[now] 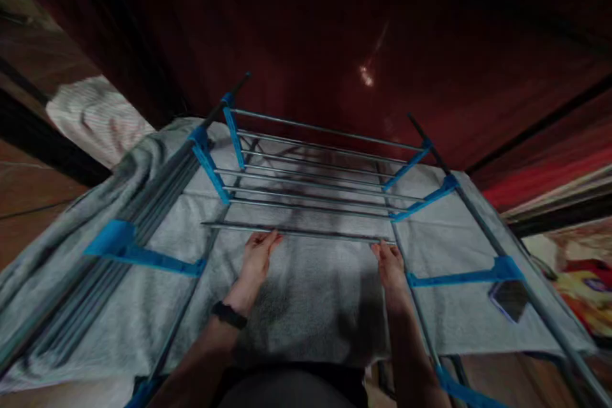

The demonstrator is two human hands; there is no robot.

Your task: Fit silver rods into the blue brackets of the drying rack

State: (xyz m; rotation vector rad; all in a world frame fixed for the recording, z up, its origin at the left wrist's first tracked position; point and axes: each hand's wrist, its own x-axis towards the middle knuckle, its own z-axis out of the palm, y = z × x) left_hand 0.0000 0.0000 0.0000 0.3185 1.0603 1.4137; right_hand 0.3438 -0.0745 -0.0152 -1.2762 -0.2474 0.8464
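Observation:
A thin grey metal rod (325,235) lies crosswise in front of me, gripped near its two ends. My left hand (257,255) pinches it left of its middle, and a length sticks out to the left. My right hand (388,260) pinches the right end. Just beyond is a rack frame with several crossbars (310,194) running between blue plastic brackets (210,169). Nearer to me, a blue bracket (157,260) on the left and another blue bracket (454,278) on the right point inward, with no crossbar between them.
Several loose grey tubes (115,242) lie bundled at the left. Everything rests on a grey cloth (306,306). A dark flat phone-like object (509,299) is at the right. A dark red surface (296,32) rises behind, and a striped cloth (100,115) lies at the far left.

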